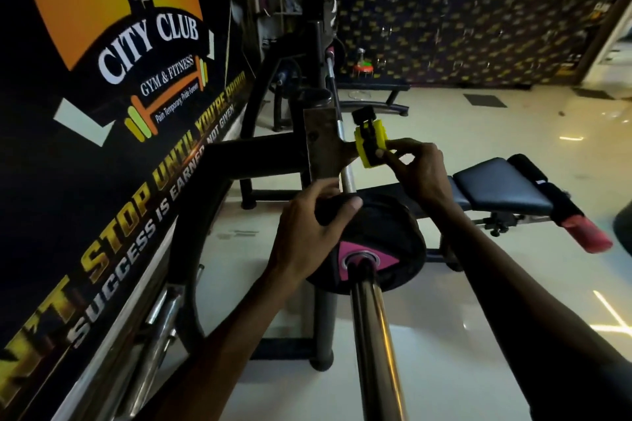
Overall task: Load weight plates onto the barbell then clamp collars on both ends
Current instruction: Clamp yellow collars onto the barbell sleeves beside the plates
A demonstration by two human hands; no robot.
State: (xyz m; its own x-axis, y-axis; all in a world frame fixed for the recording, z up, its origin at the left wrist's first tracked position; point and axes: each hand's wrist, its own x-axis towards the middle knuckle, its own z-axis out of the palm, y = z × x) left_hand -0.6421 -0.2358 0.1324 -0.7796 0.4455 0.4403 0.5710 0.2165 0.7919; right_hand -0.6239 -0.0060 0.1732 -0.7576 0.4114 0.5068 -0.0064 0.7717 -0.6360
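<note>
The barbell point(371, 335) points straight away, plate point(393, 232) threaded on; left hand point(307, 236) grips plate rim, right hand point(420, 171) pinches yellow collar point(371, 143); far end blurry.

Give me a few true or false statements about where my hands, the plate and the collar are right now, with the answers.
1. The black round weight plate with the pink centre sits on the chrome barbell sleeve. True.
2. The yellow and black plastic collar is clamped on the sleeve in front of the plate. False: the right hand holds it up beside the bar, beyond the plate, not on the sleeve.
3. The left hand grips the plate's upper rim. True.
4. The black padded bench stands to the left of the barbell, against the banner. False: it stands to the right of the barbell, on the pale floor.
</note>
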